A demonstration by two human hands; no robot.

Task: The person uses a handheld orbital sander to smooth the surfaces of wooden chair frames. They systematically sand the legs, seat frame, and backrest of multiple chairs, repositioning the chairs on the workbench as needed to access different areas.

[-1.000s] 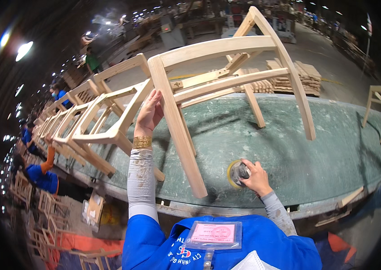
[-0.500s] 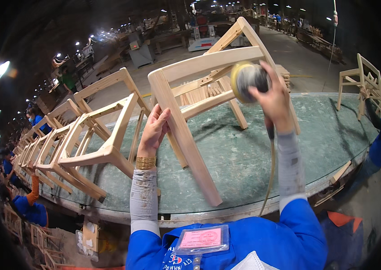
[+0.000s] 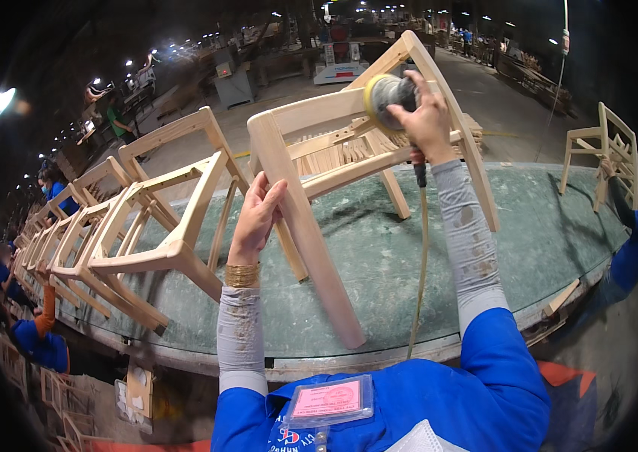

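Observation:
A pale wooden chair frame [image 3: 317, 252] is tilted up on the green worktable in front of me. My left hand [image 3: 256, 220] grips its left leg, thumb along the edge and the other fingers partly hidden behind the wood. In my right hand [image 3: 430, 123] is a round orbital sander [image 3: 390, 96] with a yellow rim and a grey-black body. Its pad faces left against the top rail of the chair frame; whether it touches cannot be made out. From the sander a thin hose [image 3: 421, 264] hangs down to the table's near edge.
On the left, a row of similar wooden chair frames [image 3: 161, 260] runs along the green table [image 3: 409, 301]. Another chair frame [image 3: 604, 154] stands at the far right, beside a co-worker's blue sleeve [image 3: 631, 252]. Co-workers are at the left. Stacked wooden pieces [image 3: 326, 154] lie behind my chair frame.
My right hand has carried the sander left and slightly up along the top rail. The hose has swung left with it. My left hand keeps its hold on the leg.

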